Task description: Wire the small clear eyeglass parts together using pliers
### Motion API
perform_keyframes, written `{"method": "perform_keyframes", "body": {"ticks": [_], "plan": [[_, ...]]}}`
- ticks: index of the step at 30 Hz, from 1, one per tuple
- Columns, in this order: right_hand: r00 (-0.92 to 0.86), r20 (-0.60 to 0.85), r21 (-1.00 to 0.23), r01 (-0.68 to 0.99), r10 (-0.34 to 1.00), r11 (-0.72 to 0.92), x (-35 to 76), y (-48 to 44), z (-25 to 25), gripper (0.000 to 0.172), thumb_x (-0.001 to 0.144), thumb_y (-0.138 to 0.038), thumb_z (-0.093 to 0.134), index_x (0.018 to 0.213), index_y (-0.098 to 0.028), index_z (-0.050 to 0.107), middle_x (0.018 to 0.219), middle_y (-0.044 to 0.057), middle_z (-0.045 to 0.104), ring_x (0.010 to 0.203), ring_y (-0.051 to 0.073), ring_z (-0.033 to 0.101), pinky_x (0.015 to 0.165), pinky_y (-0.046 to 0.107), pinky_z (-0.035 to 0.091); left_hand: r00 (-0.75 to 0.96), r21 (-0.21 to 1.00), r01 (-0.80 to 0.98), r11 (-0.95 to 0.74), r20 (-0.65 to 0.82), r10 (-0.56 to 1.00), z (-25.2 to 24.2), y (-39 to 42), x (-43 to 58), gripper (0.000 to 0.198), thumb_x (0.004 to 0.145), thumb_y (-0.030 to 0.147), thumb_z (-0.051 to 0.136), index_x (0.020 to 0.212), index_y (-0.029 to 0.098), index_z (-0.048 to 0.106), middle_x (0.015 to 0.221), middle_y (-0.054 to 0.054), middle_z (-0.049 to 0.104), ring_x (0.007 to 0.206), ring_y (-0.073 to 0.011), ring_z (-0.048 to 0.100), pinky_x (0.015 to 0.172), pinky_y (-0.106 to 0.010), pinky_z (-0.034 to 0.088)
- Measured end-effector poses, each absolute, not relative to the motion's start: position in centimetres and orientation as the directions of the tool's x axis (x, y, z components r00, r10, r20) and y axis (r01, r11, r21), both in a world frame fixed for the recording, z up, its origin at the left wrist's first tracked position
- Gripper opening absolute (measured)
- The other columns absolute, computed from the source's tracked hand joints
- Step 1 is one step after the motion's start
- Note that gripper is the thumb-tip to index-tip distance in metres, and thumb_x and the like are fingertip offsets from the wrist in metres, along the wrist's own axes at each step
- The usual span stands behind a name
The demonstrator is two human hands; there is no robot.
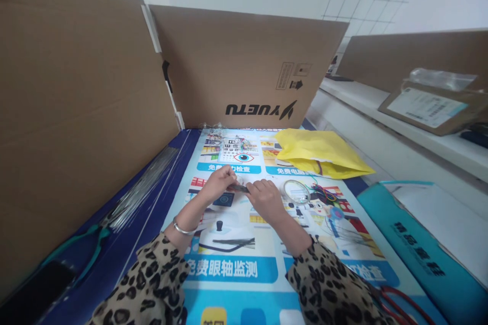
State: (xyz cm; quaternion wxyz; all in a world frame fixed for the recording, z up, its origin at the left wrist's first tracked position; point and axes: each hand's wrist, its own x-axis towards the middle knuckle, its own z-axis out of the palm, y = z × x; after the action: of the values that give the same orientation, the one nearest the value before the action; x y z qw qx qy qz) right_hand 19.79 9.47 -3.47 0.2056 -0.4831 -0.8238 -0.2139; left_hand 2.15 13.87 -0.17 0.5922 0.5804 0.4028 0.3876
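Both hands are close together at the centre of the bench (229,297), with a slim dark piece (240,189) between them. The left hand (220,184) pinches its 9 o'clock end; the right hand (266,200) is closed around its 3 o'clock end. Its exact nature cannot be determined. Relative to the piece: clear ring (285,193) at 3 o'clock, yellow bag (324,155) at 2, dark wires (234,242) at 6, silver wire bundle (141,193) at 9, teal-handled pliers (101,244) at 8.

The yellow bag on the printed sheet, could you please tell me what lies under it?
The printed sheet runs under the yellow bag, which partly covers a blue caption strip. Whatever else the bag covers cannot be seen.
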Motion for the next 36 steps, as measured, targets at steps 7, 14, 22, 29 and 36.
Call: {"method": "perform_keyframes", "body": {"ticks": [7,14,22,29,36], "plan": [[-0.410,0.526,0.056,0.891,0.745,0.450,19.7,9.5,-4.2,0.024,0.085,-0.037,0.048,0.092,-0.019,0.060,0.072,0.004,0.058,0.071,0.016,0.048,0.067,0.029,0.030,0.477,0.988,0.078,-0.133,0.080,0.875,-0.7,14.3,1.5,0.010,0.075,0.025,0.052,0.072,0.017,0.046,0.068,0.000,0.062,0.061,-0.0111,0.059,0.058,-0.022,0.045],[-0.392,0.483,-0.023,0.888,0.783,0.459,19.4,9.4,-4.3,0.021,0.083,-0.037,0.051,0.089,-0.020,0.060,0.074,0.003,0.059,0.074,0.015,0.051,0.067,0.027,0.031,0.506,0.960,0.190,-0.206,0.083,0.858,-0.9,14.4,1.3,0.010,0.075,0.026,0.051,0.071,0.017,0.050,0.067,0.001,0.061,0.061,-0.0109,0.057,0.059,-0.023,0.043],[-0.168,0.520,-0.270,0.898,0.837,0.348,19.9,9.9,-4.6,0.030,0.085,-0.043,0.045,0.094,-0.020,0.061,0.080,0.004,0.060,0.080,0.015,0.052,0.073,0.027,0.033,0.200,0.979,0.174,-0.107,0.071,0.977,-0.9,15.1,1.1,0.019,0.070,0.034,0.058,0.073,0.016,0.054,0.064,0.000,0.064,0.059,-0.0114,0.060,0.054,-0.020,0.042],[-0.108,0.449,-0.361,0.886,0.887,0.291,19.9,10.2,-4.6,0.032,0.085,-0.046,0.043,0.092,-0.021,0.061,0.080,0.003,0.059,0.083,0.015,0.051,0.074,0.026,0.033,0.179,0.972,0.200,-0.127,0.092,0.980,-1.1,15.0,1.4,0.020,0.069,0.035,0.059,0.071,0.016,0.056,0.060,0.001,0.060,0.058,-0.0106,0.057,0.051,-0.019,0.042],[-0.127,0.393,-0.367,0.886,0.911,0.282,19.9,10.3,-4.6,0.031,0.085,-0.045,0.044,0.087,-0.020,0.061,0.076,0.002,0.059,0.077,0.014,0.053,0.069,0.024,0.033,0.236,0.972,0.198,-0.124,0.076,0.969,-1.6,14.9,2.0,0.018,0.069,0.034,0.059,0.071,0.016,0.056,0.057,0.001,0.058,0.055,-0.0110,0.055,0.048,-0.019,0.042]]}}
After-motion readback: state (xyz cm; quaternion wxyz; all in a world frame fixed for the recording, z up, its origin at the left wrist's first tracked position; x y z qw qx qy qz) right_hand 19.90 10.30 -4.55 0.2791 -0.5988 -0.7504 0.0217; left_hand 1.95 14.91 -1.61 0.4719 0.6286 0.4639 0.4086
